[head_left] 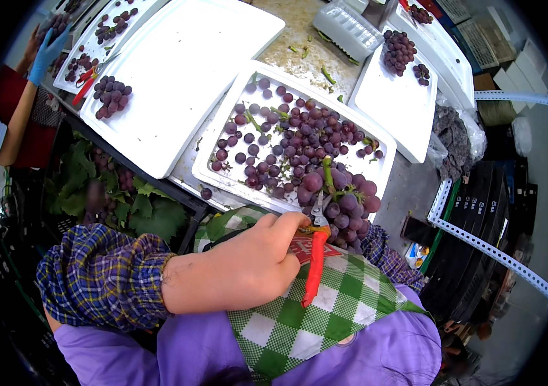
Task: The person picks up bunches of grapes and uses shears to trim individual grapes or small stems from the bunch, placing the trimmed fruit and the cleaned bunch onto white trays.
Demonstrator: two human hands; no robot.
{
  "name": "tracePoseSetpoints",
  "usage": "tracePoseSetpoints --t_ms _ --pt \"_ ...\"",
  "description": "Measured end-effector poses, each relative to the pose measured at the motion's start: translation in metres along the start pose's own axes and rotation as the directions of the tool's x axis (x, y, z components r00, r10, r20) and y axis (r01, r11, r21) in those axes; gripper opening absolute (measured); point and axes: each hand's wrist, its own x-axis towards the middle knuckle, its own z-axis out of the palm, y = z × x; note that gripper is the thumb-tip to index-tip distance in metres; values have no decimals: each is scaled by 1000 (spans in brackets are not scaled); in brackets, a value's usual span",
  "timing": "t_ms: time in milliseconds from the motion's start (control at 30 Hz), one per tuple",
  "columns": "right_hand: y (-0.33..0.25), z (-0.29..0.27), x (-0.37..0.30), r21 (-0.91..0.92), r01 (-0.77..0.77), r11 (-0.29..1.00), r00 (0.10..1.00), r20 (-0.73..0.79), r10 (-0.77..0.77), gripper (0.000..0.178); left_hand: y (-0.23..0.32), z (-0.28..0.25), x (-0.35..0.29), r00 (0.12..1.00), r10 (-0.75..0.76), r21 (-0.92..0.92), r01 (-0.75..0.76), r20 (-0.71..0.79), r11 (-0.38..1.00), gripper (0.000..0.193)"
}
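Observation:
My left hand (pixel 255 260) is closed around orange-red-handled snips (pixel 316 254), in front of my green-checked apron. The metal blades point up at the green stem of a large bunch of purple grapes (pixel 350 209). This bunch is raised over the near right corner of a white tray (pixel 206 154). Behind it ends my right plaid sleeve (pixel 390 257); the bunch hides my right hand, which appears to hold it up from below. Loose grapes (pixel 312 128) and bits of stem lie about in the tray.
A large white tray (pixel 190 58) with a grape bunch (pixel 112 96) stands left. Another white tray (pixel 397 96) with grapes and a clear plastic box (pixel 348 29) are at back right. Grape leaves (pixel 148 212) fill a crate below left. A blue-gloved co-worker's hand (pixel 45 58) shows far left.

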Motion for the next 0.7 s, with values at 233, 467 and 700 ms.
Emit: tracePoseSetpoints --t_ms 233,467,700 --pt "-4 -2 -13 -40 -29 999 998 -54 27 67 7 -18 3 995 80 -26 -79 59 997 22" --pt "-16 -16 -28 -197 -66 978 980 -196 27 64 17 -26 13 910 -366 -344 413 195 843 50" --pt "-6 -9 -22 -488 -11 873 942 -299 -155 100 -13 -3 9 904 -428 -205 419 1 885 98"
